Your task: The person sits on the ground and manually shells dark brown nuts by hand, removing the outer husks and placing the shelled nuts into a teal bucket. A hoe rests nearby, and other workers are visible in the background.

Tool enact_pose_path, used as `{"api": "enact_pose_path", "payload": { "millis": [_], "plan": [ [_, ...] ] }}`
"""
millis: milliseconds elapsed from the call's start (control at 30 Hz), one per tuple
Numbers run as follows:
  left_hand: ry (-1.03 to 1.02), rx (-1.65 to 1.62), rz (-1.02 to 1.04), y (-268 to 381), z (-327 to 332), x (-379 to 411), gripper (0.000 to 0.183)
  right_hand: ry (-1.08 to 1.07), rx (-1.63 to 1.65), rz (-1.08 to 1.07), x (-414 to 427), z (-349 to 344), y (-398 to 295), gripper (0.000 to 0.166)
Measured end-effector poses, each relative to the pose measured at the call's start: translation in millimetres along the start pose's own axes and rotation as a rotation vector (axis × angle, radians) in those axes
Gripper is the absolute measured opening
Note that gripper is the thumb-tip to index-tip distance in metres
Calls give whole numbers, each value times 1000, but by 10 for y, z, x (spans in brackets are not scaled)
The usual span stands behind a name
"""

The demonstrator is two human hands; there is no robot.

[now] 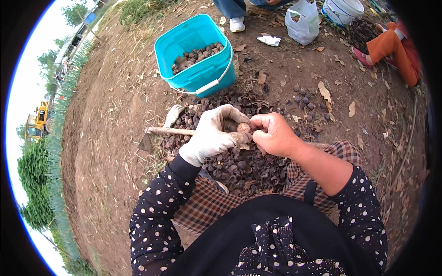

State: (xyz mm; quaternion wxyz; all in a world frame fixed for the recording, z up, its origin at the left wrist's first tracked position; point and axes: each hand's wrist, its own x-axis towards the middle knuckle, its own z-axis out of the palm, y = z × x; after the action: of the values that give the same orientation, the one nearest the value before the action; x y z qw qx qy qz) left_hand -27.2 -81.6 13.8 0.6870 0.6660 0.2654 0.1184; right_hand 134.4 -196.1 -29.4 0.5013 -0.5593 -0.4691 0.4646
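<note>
In front of my chest, my left hand [217, 129], in a soiled white glove, holds a walnut [244, 128] between thumb and fingers. The nut's light brown shell shows. My bare right hand [274, 134] meets it from the right, thumb and index finger pinched at its edge; whether a scrap of husk is between them is too small to tell. Below both hands spreads a heap of dark walnut husks [238, 169]. Left of it, several walnuts [186, 120] lie by an empty white glove [174, 115] and a hoe [169, 130] with a wooden handle.
Beyond the heap stands a turquoise bucket [214, 81] part-filled with walnuts. Several dark, round fruits [305, 100] lie to the right. Farther off are a plastic bag [302, 24], a white bucket [343, 12] and two seated or crouching people, one in orange trousers [388, 48].
</note>
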Motion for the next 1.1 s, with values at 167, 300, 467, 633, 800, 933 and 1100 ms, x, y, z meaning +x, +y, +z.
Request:
{"api": "enact_pose_path", "payload": {
  "millis": [167,300,467,633,800,933,1100],
  "plan": [
    [-42,-296,-6,37,-105,2,46,140,-282,-164,48,-174,-73,17],
    [13,-226,-5,59,-131,-28,43,156,-167,-196,11,-187,-279,18],
    [55,-30,-49,104,-66,-5,38,39,-225,-305,17,-175,-211,18],
    [-9,36,-59,73,-65,-54,33,-4,-329,-411,36,-174,-142,8],
    [-26,8,-24,176,-6,-87,32,53,-231,-341,59,-148,-63,8],
    [-50,-232,50,70,-169,-72,50,183,-212,-142,57,-224,-191,14],
    [-13,-287,76,69,-118,-40,53,91,-161,-228,13,-222,-220,16]
  ]
}}
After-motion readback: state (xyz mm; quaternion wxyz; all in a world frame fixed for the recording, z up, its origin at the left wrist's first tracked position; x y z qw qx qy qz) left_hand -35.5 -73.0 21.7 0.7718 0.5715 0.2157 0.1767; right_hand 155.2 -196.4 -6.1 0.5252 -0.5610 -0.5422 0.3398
